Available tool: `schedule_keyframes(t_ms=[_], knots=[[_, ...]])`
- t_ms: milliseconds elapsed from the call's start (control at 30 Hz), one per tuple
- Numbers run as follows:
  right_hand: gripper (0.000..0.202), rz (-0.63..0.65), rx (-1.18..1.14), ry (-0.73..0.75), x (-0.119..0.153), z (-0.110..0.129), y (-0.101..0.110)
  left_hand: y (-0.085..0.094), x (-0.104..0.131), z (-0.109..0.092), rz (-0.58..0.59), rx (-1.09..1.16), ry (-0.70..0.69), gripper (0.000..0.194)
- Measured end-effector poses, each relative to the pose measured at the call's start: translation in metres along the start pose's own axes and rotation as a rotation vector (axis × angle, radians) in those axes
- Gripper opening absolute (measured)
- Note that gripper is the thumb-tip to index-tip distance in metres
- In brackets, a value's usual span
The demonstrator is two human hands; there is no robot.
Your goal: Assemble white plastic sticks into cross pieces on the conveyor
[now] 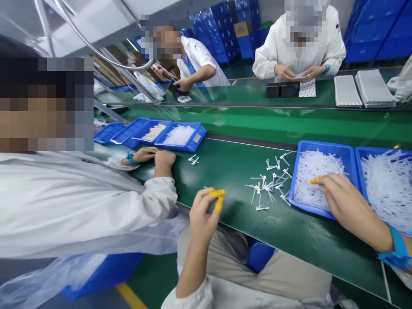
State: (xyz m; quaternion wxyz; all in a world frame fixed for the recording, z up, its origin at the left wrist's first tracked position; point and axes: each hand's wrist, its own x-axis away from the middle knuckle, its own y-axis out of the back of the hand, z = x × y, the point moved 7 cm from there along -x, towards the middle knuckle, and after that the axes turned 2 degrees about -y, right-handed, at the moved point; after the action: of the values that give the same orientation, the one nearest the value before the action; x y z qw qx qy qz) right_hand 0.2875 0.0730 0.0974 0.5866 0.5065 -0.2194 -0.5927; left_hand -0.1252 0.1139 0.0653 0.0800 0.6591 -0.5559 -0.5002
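My left hand (204, 212) is raised above the near table edge, its thumb and index finger in yellow finger covers. The fingers are closed in a pinch, with a thin pale end poking out behind them; the rest of that piece is hidden. My right hand (349, 208), also with yellow-covered fingertips, reaches over a blue bin (298, 171) of thin white plastic strips (317, 165). Its index finger is stretched out over the strips, apart from the thumb. Between my hands, several small white T-shaped pieces (265, 186) lie scattered on the green table (238, 167).
A second blue bin (358, 171) of longer white strips adjoins on the right. At left sits a co-worker in a white coat (128, 206), near blue trays (199, 137) of small parts. Two more people work across the table, beside grey-white trays (375, 88).
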Motion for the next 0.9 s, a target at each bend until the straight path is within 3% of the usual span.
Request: schedule_keyframes(t_ms=[67,167,267,367,500,600,700,900], knots=[[0.029,-0.036,-0.024,-0.014,-0.002,0.000,0.005,-0.006,0.014,-0.051,0.049,0.165,-0.115,0.015],[0.029,-0.134,-0.081,-0.011,-0.001,0.008,0.022,-0.037,0.036,-0.115,0.240,0.445,-0.288,0.013],[0.029,-0.168,-0.206,0.019,0.009,0.028,0.036,-0.074,0.054,-0.144,0.399,0.517,-0.389,0.011],[0.035,0.006,-0.373,0.118,0.023,0.058,0.026,-0.098,0.063,-0.147,0.482,0.418,-0.452,0.013],[0.045,0.235,-0.506,0.237,0.037,0.084,-0.013,-0.103,0.062,-0.140,0.489,0.383,-0.444,0.011],[0.046,0.306,-0.498,0.231,0.043,0.081,-0.041,-0.103,0.059,-0.136,0.485,0.428,-0.348,0.008],[0.038,0.377,-0.477,0.237,0.050,0.076,-0.057,-0.105,0.059,-0.131,0.505,0.476,-0.230,0.007],[0.033,0.381,-0.527,0.228,0.052,0.069,-0.053,-0.104,0.056,-0.128,0.493,0.585,-0.118,0.007]])
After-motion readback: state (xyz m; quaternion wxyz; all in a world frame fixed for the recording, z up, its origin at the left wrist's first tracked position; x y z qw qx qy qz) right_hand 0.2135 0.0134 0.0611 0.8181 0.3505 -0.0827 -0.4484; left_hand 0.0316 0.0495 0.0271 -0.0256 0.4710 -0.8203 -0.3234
